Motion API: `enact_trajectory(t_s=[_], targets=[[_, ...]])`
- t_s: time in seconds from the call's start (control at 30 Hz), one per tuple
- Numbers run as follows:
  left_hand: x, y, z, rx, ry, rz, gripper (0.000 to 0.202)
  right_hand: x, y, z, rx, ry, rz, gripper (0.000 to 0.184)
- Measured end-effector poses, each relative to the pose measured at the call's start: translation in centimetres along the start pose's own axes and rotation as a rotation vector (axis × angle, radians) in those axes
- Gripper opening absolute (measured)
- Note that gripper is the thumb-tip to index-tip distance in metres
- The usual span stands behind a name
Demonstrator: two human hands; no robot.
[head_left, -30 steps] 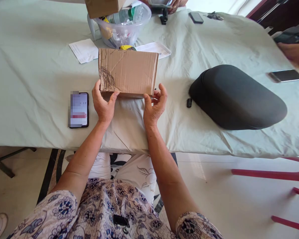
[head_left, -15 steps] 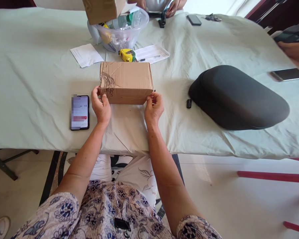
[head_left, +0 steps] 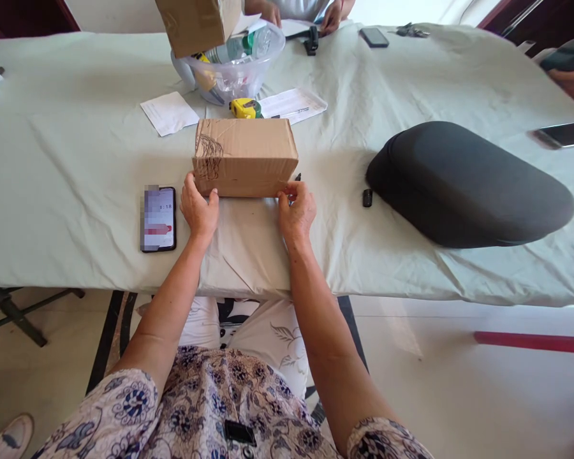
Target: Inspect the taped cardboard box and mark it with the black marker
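A brown cardboard box [head_left: 249,146] with dark scribbled lines on its left end lies in front of me on the cloth-covered table. My left hand [head_left: 199,207] grips its lower left corner, thumb on the front face and fingers round the side. At the lower right corner, my right hand [head_left: 297,207] is closed on the box's edge. The dark end of a slim pen-like object [head_left: 298,177] pokes out above that hand; the rest is mostly hidden by the fingers. A small black cap [head_left: 367,197] rests on the cloth further right.
Left of the box lies a lit phone [head_left: 160,220]. A large black padded seat [head_left: 473,185] sits at right. Behind the box are a yellow tape measure [head_left: 245,108], papers [head_left: 169,113] and a clear plastic basin [head_left: 272,48] under another carton [head_left: 198,25]. Other people's hands [head_left: 332,16] show across the table.
More of the box's front face shows and less of its top, so it looks tipped slightly back. Both hands keep their hold on its corners. The view has shifted a little.
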State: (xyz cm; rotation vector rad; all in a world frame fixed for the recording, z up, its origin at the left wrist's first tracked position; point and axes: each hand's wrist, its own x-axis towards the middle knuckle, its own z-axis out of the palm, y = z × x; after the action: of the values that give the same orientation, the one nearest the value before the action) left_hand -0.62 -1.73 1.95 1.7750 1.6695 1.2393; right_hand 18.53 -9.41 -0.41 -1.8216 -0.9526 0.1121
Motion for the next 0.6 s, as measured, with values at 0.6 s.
enact_trajectory(t_s=[0.6], targets=[[-1.0, 0.6, 0.6, -0.071, 0.009, 0.209, 0.107, -0.8, -0.1, 1.4, 0.037, 0.118, -0.199, 0.075]])
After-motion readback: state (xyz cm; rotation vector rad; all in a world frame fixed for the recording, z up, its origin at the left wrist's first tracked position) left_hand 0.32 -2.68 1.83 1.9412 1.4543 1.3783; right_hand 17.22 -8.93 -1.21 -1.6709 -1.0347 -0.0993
